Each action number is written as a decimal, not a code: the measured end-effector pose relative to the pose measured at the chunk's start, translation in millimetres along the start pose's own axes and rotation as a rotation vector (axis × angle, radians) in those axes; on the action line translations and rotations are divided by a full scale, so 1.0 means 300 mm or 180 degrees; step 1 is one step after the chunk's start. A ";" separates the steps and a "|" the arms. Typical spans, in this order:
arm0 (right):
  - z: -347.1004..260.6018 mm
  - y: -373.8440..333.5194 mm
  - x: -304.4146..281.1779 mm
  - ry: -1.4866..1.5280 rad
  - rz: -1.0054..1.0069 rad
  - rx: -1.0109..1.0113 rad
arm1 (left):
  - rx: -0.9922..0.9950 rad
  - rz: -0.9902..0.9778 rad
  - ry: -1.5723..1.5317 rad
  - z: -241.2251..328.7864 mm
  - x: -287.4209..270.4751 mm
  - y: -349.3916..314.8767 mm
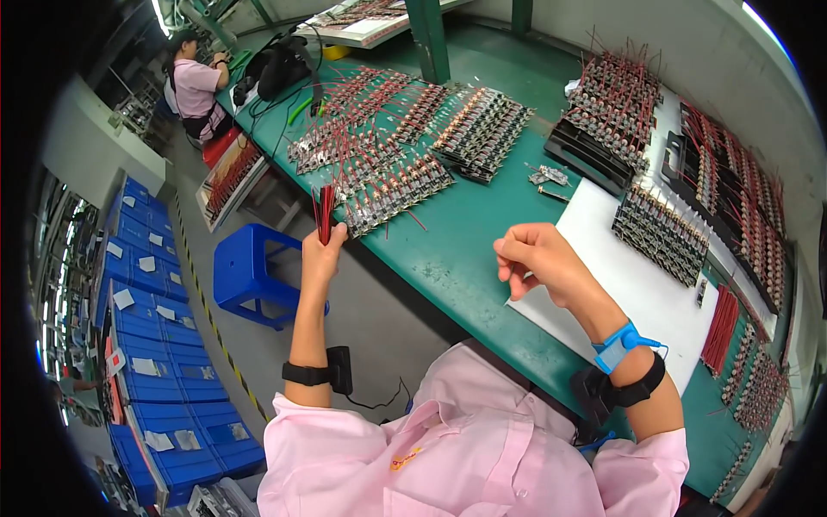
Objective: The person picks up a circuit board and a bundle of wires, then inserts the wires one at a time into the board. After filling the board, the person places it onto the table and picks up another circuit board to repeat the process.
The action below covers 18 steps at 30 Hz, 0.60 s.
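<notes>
My left hand (322, 252) is raised off the near edge of the green bench (465, 233) and grips a bundle of thin red wires (325, 209) that stand upright out of the fist. My right hand (536, 258) hovers over the bench by the corner of a white mat (637, 284), fingers curled shut on a thin metal pin-like tool whose tip pokes down below the fist. A blue strap sits on my right wrist, and black bands on both wrists. Rows of small circuit boards with red leads (392, 185) lie just beyond my left hand.
More trays of boards with red wires cover the bench: a centre group (478, 129), black trays at the back right (616, 108), a block on the mat (659, 233). A blue stool (250, 271) stands on the floor, blue bins (155, 345) at left. Another person (196, 86) sits far left.
</notes>
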State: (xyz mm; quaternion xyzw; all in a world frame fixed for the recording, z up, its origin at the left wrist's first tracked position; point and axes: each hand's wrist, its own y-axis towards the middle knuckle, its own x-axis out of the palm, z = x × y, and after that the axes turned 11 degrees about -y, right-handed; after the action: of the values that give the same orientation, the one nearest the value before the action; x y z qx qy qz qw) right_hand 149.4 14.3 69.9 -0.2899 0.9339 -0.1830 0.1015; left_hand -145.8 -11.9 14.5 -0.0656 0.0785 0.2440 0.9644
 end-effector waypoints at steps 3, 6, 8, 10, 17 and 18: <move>0.018 -0.022 -0.008 0.0039 0.0063 0.0079 | 0.0038 0.0031 -0.0267 -0.012 0.023 0.005; 0.036 -0.035 -0.014 0.0079 0.0106 0.0103 | -0.0005 0.0009 -0.0450 -0.007 0.022 0.019; 0.044 -0.045 -0.019 0.0068 0.0118 0.0106 | -0.0126 -0.0069 -0.0541 -0.002 0.023 0.028; 0.051 -0.052 -0.019 0.0059 0.0126 0.0120 | -0.0206 -0.0181 -0.0763 -0.005 0.015 0.032; 0.057 -0.066 -0.019 0.0094 0.0096 0.0126 | -0.0347 -0.0635 -0.1813 -0.029 -0.009 0.058; 0.058 -0.067 -0.020 0.0090 0.0078 0.0124 | -0.0306 -0.0649 -0.1913 -0.032 -0.010 0.058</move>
State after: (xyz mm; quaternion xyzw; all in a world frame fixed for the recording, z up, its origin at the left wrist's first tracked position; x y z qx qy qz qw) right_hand 169.7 -2.6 62.5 -0.2738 0.9350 -0.2040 0.0961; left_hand -158.0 0.4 4.1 -0.0436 -0.2285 0.1580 0.9597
